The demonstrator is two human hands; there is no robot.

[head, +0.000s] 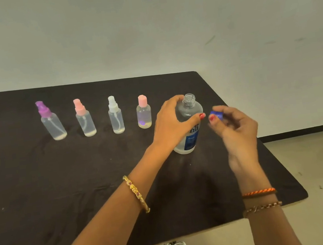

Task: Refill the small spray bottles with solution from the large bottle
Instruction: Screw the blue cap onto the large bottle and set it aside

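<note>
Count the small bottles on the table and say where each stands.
4, in a row left of the large bottle: purple-capped, pink sprayer, white sprayer, pink-capped. None seems hidden.

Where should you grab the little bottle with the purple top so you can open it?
Hold the purple-topped bottle around its clear round body, coming from the near side, since it stands upright at the far left end of the row with open table in front. The body is wider and steadier than the thin sprayer, which then stays free for the other hand to twist off.
</note>
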